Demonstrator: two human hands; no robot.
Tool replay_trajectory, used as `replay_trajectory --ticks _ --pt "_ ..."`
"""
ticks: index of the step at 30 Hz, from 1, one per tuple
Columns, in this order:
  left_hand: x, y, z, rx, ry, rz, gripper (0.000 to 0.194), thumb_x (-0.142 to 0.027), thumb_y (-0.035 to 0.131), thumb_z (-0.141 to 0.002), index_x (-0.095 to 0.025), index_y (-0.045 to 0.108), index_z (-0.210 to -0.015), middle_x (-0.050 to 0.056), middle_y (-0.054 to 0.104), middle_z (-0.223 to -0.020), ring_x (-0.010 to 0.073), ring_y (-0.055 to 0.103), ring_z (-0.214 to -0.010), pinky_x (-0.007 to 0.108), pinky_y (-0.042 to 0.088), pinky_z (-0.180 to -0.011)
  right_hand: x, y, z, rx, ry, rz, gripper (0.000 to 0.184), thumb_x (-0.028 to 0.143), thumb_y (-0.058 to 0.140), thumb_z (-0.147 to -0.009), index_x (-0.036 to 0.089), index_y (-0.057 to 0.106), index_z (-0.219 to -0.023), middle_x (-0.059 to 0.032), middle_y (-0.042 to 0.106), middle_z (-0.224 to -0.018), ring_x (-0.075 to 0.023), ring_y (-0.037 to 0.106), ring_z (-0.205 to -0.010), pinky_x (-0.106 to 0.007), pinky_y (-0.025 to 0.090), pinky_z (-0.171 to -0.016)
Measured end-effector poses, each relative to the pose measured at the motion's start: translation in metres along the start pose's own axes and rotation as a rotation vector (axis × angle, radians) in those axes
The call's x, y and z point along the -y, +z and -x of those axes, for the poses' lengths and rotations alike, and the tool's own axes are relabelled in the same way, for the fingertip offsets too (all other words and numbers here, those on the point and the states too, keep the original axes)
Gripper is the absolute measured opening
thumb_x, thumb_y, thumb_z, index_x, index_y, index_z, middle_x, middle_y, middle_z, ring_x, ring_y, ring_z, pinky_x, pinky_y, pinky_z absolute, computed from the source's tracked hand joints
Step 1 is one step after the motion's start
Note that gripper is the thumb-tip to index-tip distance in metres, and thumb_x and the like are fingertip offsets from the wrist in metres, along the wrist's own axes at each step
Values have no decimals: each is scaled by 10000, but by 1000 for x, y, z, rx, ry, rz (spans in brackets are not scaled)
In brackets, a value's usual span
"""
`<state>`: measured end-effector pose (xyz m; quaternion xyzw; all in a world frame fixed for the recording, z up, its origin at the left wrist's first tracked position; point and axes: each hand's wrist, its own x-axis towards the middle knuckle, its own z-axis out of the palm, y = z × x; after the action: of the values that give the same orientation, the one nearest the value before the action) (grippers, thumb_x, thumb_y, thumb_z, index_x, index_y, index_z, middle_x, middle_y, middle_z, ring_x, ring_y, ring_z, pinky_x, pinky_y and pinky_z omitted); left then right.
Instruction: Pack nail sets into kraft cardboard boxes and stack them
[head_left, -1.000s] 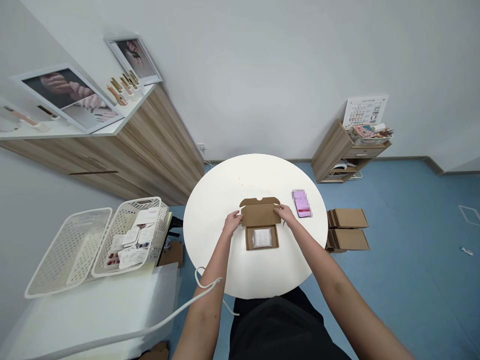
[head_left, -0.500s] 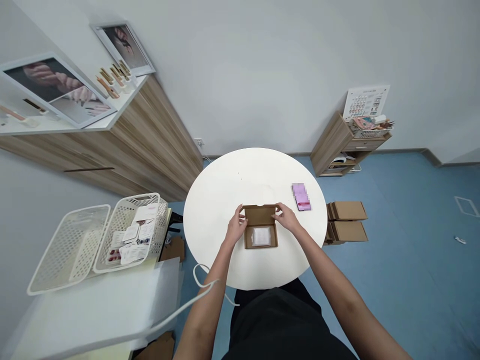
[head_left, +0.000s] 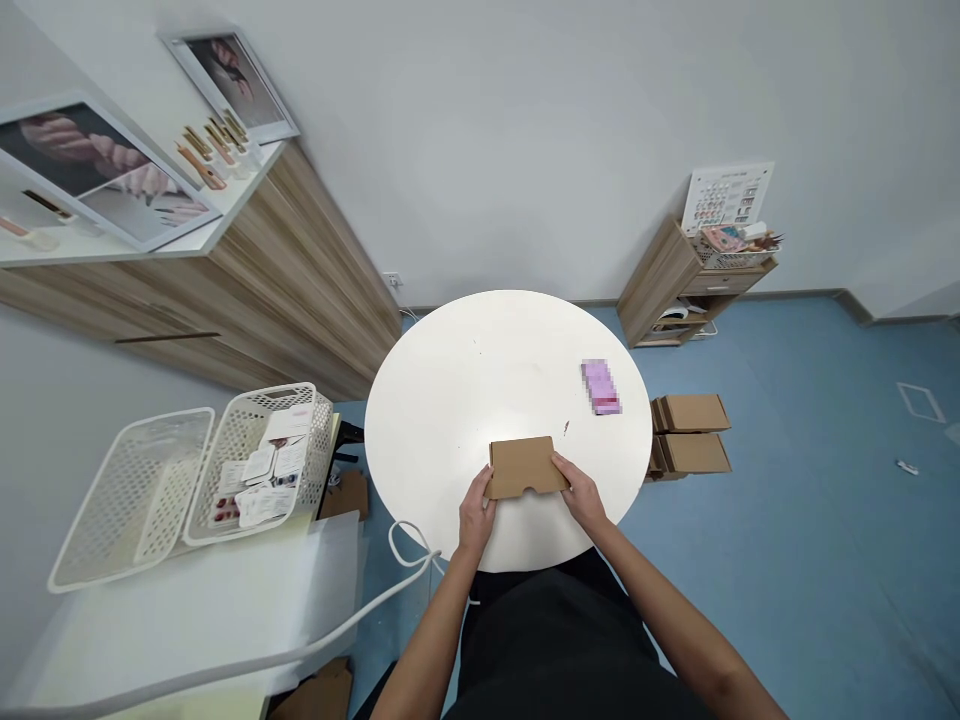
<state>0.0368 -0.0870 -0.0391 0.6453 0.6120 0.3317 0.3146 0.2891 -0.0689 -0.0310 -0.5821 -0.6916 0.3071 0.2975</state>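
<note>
A small brown cardboard box (head_left: 526, 467) lies on the round white table (head_left: 420, 400), its lid folded down over the inside. Whether the lid's front flap is tucked in cannot be made out. At the box's left front corner my left hand (head_left: 478, 512) is closed on the edge. My right hand (head_left: 581, 492) grips the right side, thumb on top near the corner. The lid hides the contents. Farther back on the right of the table lies a blurred purple phone-like item (head_left: 601, 387).
White baskets (head_left: 259, 465) with packets stand on a side table at left, a white cable (head_left: 360, 610) looping beside them. Brown boxes (head_left: 694, 432) are stacked right of the round table. A wooden cabinet (head_left: 300, 270) and a small shelf unit (head_left: 652, 280) stand by the wall.
The box's lid has swung down toward me, covering the clear-wrapped packet inside. Both hands have come nearer my body, from the raised lid to the box's front sides.
</note>
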Motion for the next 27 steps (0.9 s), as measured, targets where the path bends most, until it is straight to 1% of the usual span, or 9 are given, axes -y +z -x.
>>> replay_trajectory --ticks 4,7,12,14,17,19,22,24,27 --pt "17 11 13 12 41 -84 566 -170 433 -917 -284 389 -1470 66 324 -1578 250 384 -1411 438 420 -1109 -21 20 17 3 -51 134 828 -3 383 -729 273 340 -1508 -40 419 -1519 -225 365 -1406 -489 372 -1142" --pt "24 16 16 24 87 -154 628 -165 447 -915 -293 305 -1513 63 234 -1614 260 337 -1436 456 399 -1123 -28 30 24 6 -46 226 906 -1 414 -726 304 202 -1552 -26 311 -1581 -248 336 -1412 -490 384 -1127" --pt "29 29 18 49 170 -174 689 -126 389 -923 -239 153 -1560 104 269 -1598 257 284 -1461 493 314 -1171 -33 42 27 57 -31 338 861 102 462 -828 266 65 -1573 -69 285 -1593 -285 352 -1398 -503 367 -1121" --pt "26 36 18 45 140 -120 693 -153 382 -937 -218 100 -1566 121 266 -1597 260 268 -1466 500 301 -1174 -32 44 24 78 -1 345 846 122 454 -842 254 51 -1574 -84 273 -1597 -294 333 -1415 -521 340 -1129" --pt "18 40 14 38 30 17 702 -241 399 -961 -219 47 -1568 125 229 -1609 254 281 -1461 475 324 -1161 -26 40 16 109 46 259 823 136 420 -860 278 31 -1571 -76 236 -1612 -280 306 -1440 -536 311 -1140" --pt "11 34 8 28 -42 98 690 -293 425 -963 -237 94 -1565 110 264 -1600 247 307 -1451 457 326 -1159 -19 31 7 133 68 127 813 167 412 -878 300 3 -1567 -61 230 -1614 -252 301 -1448 -509 323 -1143" --pt "-3 17 -7 12 -122 183 640 -337 493 -940 -259 261 -1531 100 423 -1520 260 421 -1386 450 369 -1125 -2 14 -10 166 140 -82 799 238 430 -901 294 -11 -1565 -69 293 -1591 -230 345 -1429 -474 353 -1134" --pt "-13 4 -19 -16 -151 222 579 -356 518 -928 -263 374 -1481 101 516 -1439 259 514 -1301 432 431 -1070 10 2 -23 165 189 -164 738 285 429 -921 280 66 -1564 -83 353 -1561 -234 387 -1404 -482 350 -1133" --pt "-29 -13 -36 -126 -151 223 465 -398 515 -930 -236 528 -1366 109 583 -1296 233 599 -1159 380 503 -970 26 -12 -41 140 202 -245 573 328 382 -957 283 254 -1513 -77 487 -1466 -230 491 -1320 -474 391 -1093"
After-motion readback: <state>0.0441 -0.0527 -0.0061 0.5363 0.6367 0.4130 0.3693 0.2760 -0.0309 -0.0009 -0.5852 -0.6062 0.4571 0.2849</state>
